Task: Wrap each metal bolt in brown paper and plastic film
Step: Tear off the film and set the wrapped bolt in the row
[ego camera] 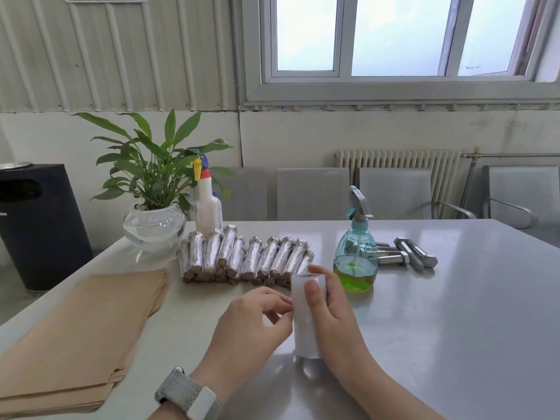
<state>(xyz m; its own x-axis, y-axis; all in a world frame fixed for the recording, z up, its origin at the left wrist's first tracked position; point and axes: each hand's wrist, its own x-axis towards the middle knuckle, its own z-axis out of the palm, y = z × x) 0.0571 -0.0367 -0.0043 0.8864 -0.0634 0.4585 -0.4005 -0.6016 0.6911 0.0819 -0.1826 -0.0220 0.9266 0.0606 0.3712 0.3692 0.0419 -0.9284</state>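
A white roll of plastic film (303,325) stands upright on the grey table (454,328) in front of me. My right hand (330,310) grips the roll, thumb across its front. My left hand (257,319) pinches at the roll's left side with curled fingertips. A stack of brown paper sheets (81,334) lies at the left. Several wrapped bolts (245,257) lie in a row behind the roll. A few bare metal bolts (409,256) lie at the right, behind a spray bottle.
A teal spray bottle with green liquid (356,253) stands just behind my right hand. A white spray bottle (207,204) and a potted plant in a glass bowl (154,219) stand at the back left. Chairs line the far edge; a black bin (39,225) stands left.
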